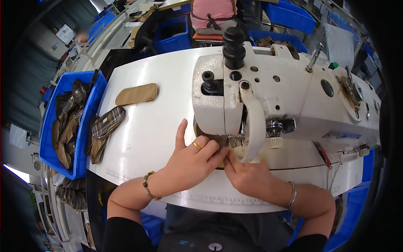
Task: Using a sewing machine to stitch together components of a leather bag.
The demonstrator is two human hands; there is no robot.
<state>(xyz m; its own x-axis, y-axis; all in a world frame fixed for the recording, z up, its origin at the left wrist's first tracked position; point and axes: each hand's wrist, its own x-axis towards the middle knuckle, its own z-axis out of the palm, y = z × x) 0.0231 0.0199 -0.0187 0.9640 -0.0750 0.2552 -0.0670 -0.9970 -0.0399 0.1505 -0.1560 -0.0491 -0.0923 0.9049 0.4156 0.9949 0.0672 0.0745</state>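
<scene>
A white industrial sewing machine (pixel 247 96) stands over the white table. A brown fabric piece (pixel 212 133) lies at its needle area, largely hidden by the machine head and fingers. My left hand (pixel 193 161) has its fingers curled onto this piece left of the presser foot, with the index finger raised and a gold ring showing. My right hand (pixel 247 176) is closed with fingertips pinched at the piece, just in front of the foot and beside my left fingertips. A tan padded oval piece (pixel 136 93) lies at the upper left of the table, near a plaid-and-brown pile (pixel 105 126).
A blue bin (pixel 47 138) of fabric pieces sits left of the white table (pixel 155 126). Red-handled snips (pixel 322 153) lie right of the needle. More blue bins (pixel 170 35) stand behind. A person in pink (pixel 212 12) sits beyond the machine; another is at far left.
</scene>
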